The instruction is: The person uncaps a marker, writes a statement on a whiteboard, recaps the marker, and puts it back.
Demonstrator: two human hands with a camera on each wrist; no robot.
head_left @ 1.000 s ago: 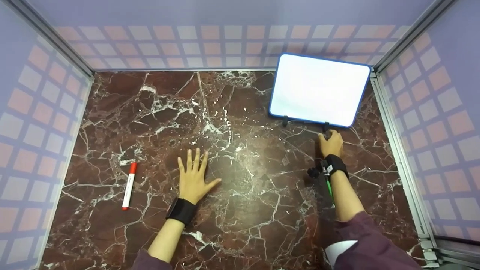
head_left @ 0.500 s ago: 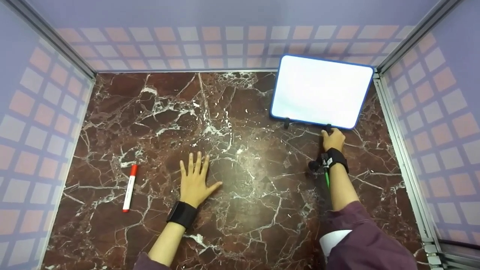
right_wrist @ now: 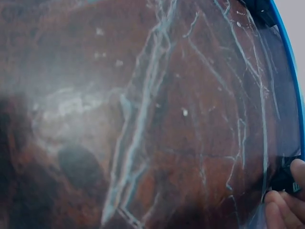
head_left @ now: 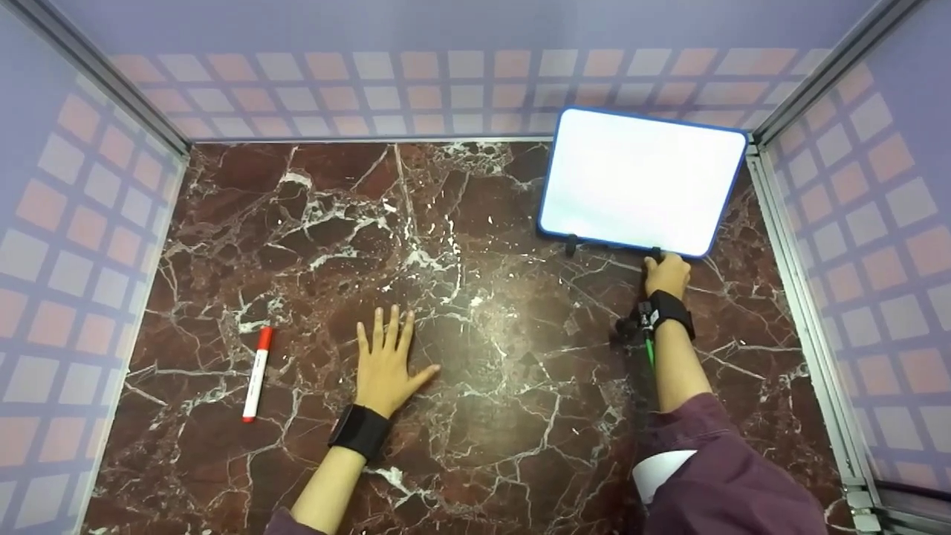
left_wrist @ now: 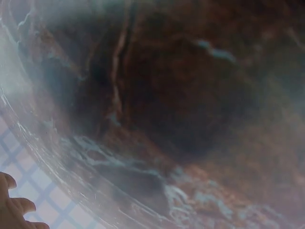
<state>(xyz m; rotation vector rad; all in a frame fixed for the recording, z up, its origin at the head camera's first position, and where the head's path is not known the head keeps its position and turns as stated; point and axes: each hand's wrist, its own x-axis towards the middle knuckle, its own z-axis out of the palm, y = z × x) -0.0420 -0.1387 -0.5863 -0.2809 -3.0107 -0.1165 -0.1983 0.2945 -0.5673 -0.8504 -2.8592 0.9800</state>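
A whiteboard (head_left: 643,178) with a blue rim leans at the back right on small black feet. My right hand (head_left: 667,276) is at its lower edge, thumb and fingers pinching the right black foot (right_wrist: 282,181). The board's left foot (head_left: 571,245) stands free of any hand. My left hand (head_left: 385,375) lies palm down on the dark marble-patterned table (head_left: 475,453), fingers spread and holding nothing. In the left wrist view only its fingertips (left_wrist: 21,205) show, at the lower left corner. Left of that hand lies a red-capped white marker (head_left: 257,375).
Lilac walls with pink and white squares (head_left: 420,96) enclose the table at the back and both sides. A metal rail (head_left: 806,334) runs along the right edge, close to the whiteboard. Black straps circle both wrists.
The right hand has moved slightly forward, from just beside the whiteboard's right foot to a pinch on it. Left hand and marker keep their places; small shifts follow the head camera.
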